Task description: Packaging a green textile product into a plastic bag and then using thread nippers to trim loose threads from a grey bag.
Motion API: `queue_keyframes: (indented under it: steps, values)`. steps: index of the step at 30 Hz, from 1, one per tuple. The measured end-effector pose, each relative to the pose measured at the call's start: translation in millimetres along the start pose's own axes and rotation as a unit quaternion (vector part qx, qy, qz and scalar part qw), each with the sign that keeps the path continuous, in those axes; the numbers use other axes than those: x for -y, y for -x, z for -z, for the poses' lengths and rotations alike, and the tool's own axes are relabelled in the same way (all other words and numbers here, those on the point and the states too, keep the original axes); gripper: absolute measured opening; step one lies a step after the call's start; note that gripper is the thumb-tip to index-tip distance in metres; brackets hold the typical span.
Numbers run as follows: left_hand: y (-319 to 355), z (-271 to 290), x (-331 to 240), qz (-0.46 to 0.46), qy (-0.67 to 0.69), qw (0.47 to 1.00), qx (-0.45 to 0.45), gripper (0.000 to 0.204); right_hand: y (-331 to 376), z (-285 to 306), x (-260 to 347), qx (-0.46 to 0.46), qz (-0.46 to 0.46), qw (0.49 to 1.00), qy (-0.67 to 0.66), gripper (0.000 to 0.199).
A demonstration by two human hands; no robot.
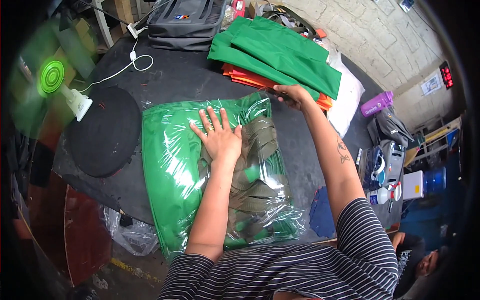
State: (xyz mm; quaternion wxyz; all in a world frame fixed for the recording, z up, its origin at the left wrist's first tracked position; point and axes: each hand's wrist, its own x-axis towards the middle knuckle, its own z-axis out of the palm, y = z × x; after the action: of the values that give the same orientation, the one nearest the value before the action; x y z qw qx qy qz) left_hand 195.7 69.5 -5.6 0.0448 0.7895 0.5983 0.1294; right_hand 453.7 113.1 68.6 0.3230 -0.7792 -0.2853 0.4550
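Landmark: the clear plastic bag [170, 165] holding folded green cloth, lying on the dark round table [185, 80].
Bag's place: in the middle of the table's near half, its lower end reaching the table edge nearest the person.
Bag's long axis: runs from the near edge away toward the far side, tilted a little to the right at the top; its top end lies at the far end, by the right hand.
Inside the bag: olive webbing straps [260, 170] bunched along the bag's right half, over the green cloth.
Left hand [220, 140]: flat on top of the bag near its upper middle, palm down, fingers spread wide and pointing away from the person; it grips nothing.
Right hand [295, 95]: at the bag's upper right corner, fingers curled in; whether they pinch the plastic I cannot tell.
Beyond the bag: a stack of folded green cloth [280, 55] on orange pieces [250, 77], just past the right hand.
Left of the bag: a black disc [105, 132], and further left a green fan [52, 77].
Far from the bag: a grey case [185, 22].
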Motion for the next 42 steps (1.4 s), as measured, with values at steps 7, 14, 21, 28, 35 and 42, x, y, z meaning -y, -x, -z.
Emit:
queue_keyframes:
  steps: [7,14,21,28,35,42]
  values:
    - [0,-5,0,-0.004,0.010,1.000,-0.022,0.064,-6,-8,12,-0.038,-0.004,0.995,0.089,0.024]
    - [0,-3,-2,-0.005,0.027,0.999,-0.037,0.063,-2,7,-39,-0.169,0.148,0.967,0.122,0.039]
    - [-5,5,2,0.012,0.026,1.000,0.002,0.063,126,-18,-144,-0.318,0.336,0.827,0.320,0.042]
    - [-14,4,13,0.030,0.209,0.977,0.001,0.069,212,-58,-177,-0.001,0.104,0.995,0.007,0.082]
    - [-11,148,51,-0.091,0.487,0.868,-0.044,0.053,205,-58,-163,0.025,0.107,0.992,0.061,0.110]
    - [66,138,183,-0.007,0.305,0.952,-0.024,0.057,205,-62,-164,0.010,0.148,0.988,-0.035,0.081]
